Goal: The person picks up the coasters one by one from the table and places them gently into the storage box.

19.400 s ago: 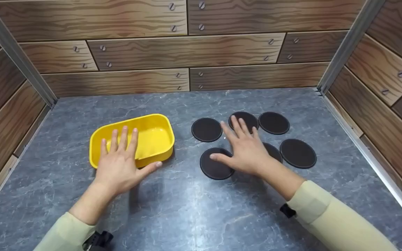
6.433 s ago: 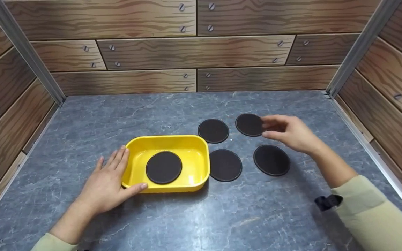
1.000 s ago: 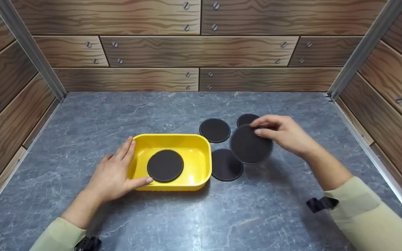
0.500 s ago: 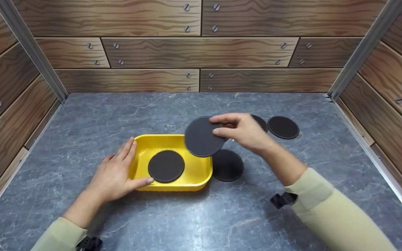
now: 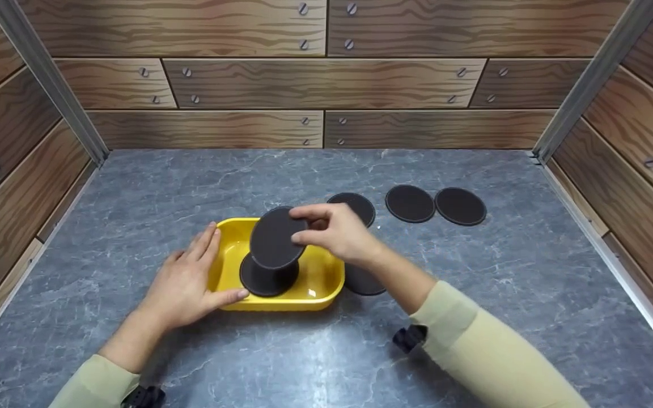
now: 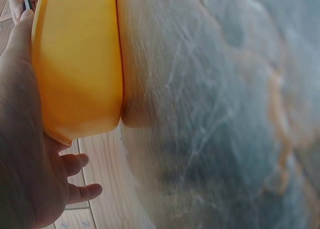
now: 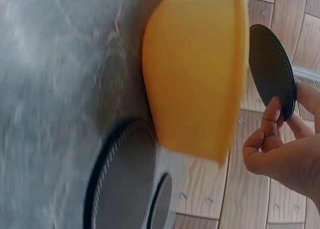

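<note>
My right hand [image 5: 340, 233] pinches a round black coaster [image 5: 274, 241] by its right edge, between thumb and fingers. The stitched border of this held coaster [image 7: 270, 64] shows in the right wrist view. It is tilted over a yellow tray [image 5: 298, 305], partly covering another black coaster [image 5: 261, 283] that lies flat inside. At the tray's left end rests my left hand [image 5: 182, 289], fingers straight along the outside and thumb on the front rim. In the left wrist view the tray's side wall [image 6: 82, 64] stands beside the left hand [image 6: 22, 129].
Right of the tray lie more black coasters: one close against its right side [image 5: 362, 281], one behind the right hand [image 5: 360, 204], and an adjoining pair, left one [image 5: 410, 203] and right one [image 5: 460, 206]. Wood-patterned walls [image 5: 321, 85] enclose the grey marbled table [image 5: 236, 175].
A second later, the right hand has carried the pinched coaster left from above the loose coasters to over the tray. The left hand and tray stay put.
</note>
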### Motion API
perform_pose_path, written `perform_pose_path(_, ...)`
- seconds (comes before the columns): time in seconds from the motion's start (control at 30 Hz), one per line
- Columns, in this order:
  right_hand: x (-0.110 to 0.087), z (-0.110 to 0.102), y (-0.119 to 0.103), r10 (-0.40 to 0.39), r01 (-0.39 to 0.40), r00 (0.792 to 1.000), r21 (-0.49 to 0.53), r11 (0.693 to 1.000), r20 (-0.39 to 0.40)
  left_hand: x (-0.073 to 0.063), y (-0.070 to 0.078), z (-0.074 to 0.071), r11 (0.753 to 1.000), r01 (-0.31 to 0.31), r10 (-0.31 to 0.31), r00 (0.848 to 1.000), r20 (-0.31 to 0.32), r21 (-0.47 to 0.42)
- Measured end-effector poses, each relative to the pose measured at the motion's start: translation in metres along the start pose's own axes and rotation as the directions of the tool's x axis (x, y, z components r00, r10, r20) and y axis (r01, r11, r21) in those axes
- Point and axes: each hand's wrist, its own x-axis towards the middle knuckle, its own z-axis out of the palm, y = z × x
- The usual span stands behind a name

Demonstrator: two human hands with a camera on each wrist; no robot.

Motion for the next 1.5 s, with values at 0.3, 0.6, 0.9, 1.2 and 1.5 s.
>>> perform_pose_path(0.3, 0.001, 0.028, 0.003, 0.023, -0.019, 0.999, -0.156, 0.988, 0.022, 0.000, 0.000, -0.001, 1.000, -0.003, 0.003, 1.000, -0.004, 0.012)
perform_pose_path(0.6, 0.000, 0.038, 0.012, 0.038, -0.005, 0.996, -0.359, 0.933, 0.085, -0.001, 0.001, 0.000, 1.000, -0.001, 0.001, 1.000, -0.011, 0.012)
perform_pose_path(0.9, -0.001, 0.040, 0.014, 0.095, -0.034, 0.988, -0.433, 0.901, 0.121, -0.001, 0.002, -0.001, 1.000, -0.001, 0.001, 1.000, -0.004, 0.005)
perform_pose_path(1.2, -0.005, 0.022, 0.007, -0.006, 0.041, 0.996, -0.393, 0.919, 0.091, -0.001, 0.001, 0.000, 1.000, -0.003, 0.003, 1.000, -0.003, 0.004)
perform_pose_path(1.5, -0.016, -0.071, 0.008, -0.082, 0.039, 0.990, -0.334, 0.942, -0.115, -0.002, 0.001, 0.000, 1.000, 0.002, -0.002, 1.000, 0.001, 0.009)
